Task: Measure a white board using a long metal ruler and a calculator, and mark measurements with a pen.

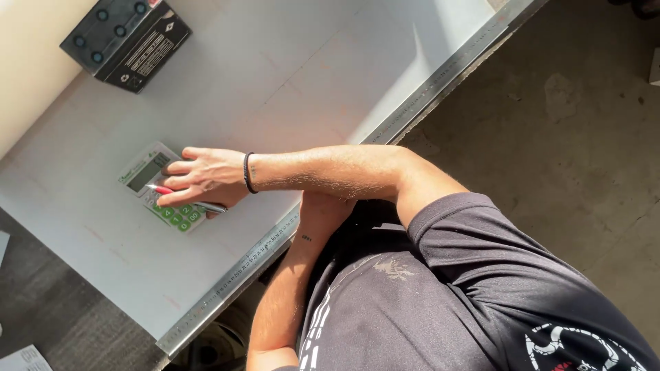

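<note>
My right hand reaches across a white board and rests on a small white calculator with green keys. It grips a red and silver pen while its fingers lie over the keys. A black band circles that wrist. My left forearm runs up along the board's near edge and passes under my right arm, so my left hand is hidden.
A black box-shaped battery with round caps on top sits at the board's far corner. A long metal ruler lies along the board's near edge. Bare concrete floor lies to the right, and papers lie at the lower left.
</note>
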